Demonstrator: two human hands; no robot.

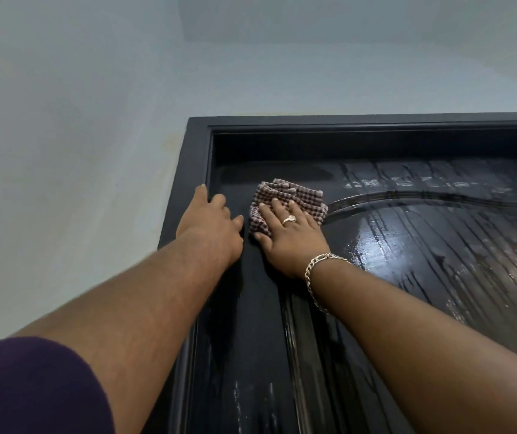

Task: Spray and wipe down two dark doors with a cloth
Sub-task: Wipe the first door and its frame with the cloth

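The checked cloth [285, 202] is folded into a thick pad against the upper left corner of the dark door [407, 245], its folded edges fanned toward the top of the frame; its lower part is hidden under the right hand [288, 236], which presses it flat with fingers spread and nearly straight (a ring on one, a chain bracelet [319, 274] at the wrist). The left hand [210, 223] rests on the door frame [185, 170] just beside it, fingers relaxed and holding nothing. Right of the cloth the door is wet, streaked with runs, and cut off by the picture's edge. No writing shows. Pale wall [63, 136] surrounds the frame.
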